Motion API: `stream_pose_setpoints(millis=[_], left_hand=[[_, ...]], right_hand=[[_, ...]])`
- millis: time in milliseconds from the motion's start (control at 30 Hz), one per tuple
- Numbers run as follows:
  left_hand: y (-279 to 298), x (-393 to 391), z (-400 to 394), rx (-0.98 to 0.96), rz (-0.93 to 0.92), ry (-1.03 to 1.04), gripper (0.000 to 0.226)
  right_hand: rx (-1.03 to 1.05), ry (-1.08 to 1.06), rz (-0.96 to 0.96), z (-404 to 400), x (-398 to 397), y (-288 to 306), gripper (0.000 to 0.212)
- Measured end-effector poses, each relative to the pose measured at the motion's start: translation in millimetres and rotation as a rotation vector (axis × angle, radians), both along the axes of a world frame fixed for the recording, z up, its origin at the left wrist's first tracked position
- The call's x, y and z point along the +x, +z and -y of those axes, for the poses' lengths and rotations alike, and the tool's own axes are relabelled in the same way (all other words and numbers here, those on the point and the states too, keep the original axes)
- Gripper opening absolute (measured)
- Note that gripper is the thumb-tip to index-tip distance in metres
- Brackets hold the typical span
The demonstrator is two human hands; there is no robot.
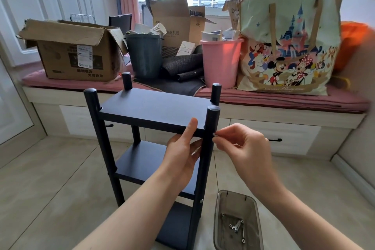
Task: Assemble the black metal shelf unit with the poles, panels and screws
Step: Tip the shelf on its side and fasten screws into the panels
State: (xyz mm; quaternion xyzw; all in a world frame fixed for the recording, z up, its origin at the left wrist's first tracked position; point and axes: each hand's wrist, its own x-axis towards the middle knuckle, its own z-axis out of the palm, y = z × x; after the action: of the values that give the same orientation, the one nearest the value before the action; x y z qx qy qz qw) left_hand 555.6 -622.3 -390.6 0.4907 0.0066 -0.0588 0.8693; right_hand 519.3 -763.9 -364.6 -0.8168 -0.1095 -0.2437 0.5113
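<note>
Beige floor tiles (pixel 50 178) carry the black metal shelf unit (pixel 154 140), which stands upright on 4 round black poles before a window seat with a pink cushion (pixel 284 97). The left hand (pixel 182 148) steadies the top black rectangular panel (pixel 154 105): thumb laid straight on the panel's front edge, fingers curled under it. The right hand (pixel 239 144) pinches a small silver screw (pixel 214 134) between thumb and forefinger, its tip at the side of the front-right pole (pixel 207 148).

Recommended procedure: hold the panel level so its hole lines up with the pole's, start the screw straight by hand, then tighten with the small silver wrench (pixel 236 226).

Spare screws and the wrench lie in the clear grey plastic tray (pixel 251 203) on the floor, just right of the unit. Cardboard boxes, 2 bins and a printed tote bag crowd the seat.
</note>
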Motion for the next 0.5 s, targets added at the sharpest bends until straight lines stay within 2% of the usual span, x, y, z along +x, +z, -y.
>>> stream_pose_setpoints(millis=[100,333,500], left_hand=[[0.3,-1.0,-0.2,0.017,0.008,-0.015,0.062],[1.6,-1.0,0.6,0.025,0.003,-0.004,0.059],[2.3,-2.8,0.0,0.031,0.009,-0.007,0.061]], right_hand=[[0.094,0.029,-0.055,0.7,1.0,1.1,0.005],[0.103,0.015,-0.064,-1.2,1.2,1.5,0.006],[0.18,0.023,-0.13,-1.4,1.4,2.9,0.003]])
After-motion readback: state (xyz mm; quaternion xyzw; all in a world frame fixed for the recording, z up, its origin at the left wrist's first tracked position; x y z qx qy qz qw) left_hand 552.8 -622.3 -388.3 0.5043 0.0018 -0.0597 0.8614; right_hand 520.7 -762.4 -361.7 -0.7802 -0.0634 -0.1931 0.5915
